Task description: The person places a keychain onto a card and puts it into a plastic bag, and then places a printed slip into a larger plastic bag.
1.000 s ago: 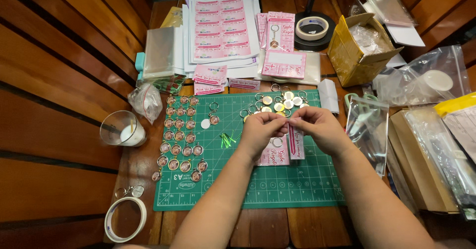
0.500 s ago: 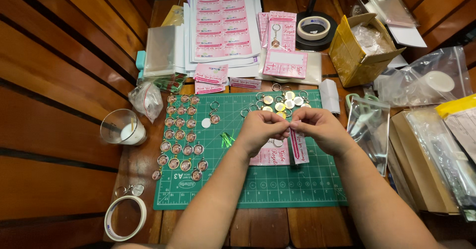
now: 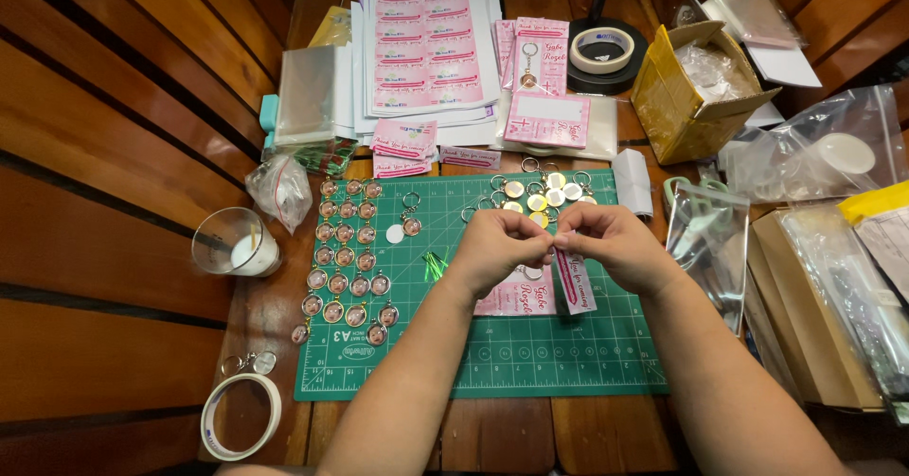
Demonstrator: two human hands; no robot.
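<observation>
Green mat (image 3: 530, 362): pink strip (image 3: 575, 282) hangs lengthwise from fingers (image 3: 561, 241)

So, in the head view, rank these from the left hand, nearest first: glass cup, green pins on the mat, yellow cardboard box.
From the left hand:
1. Green pins, just left of it on the mat.
2. Glass cup, at the left, off the mat.
3. Yellow cardboard box, upper right.

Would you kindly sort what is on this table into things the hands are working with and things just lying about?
In use:
left hand and right hand, pinched together over a small piece
pink card beneath them
pink strip
green cutting mat

Lying about:
tape roll
glass cup
yellow box
printed sheets
</observation>
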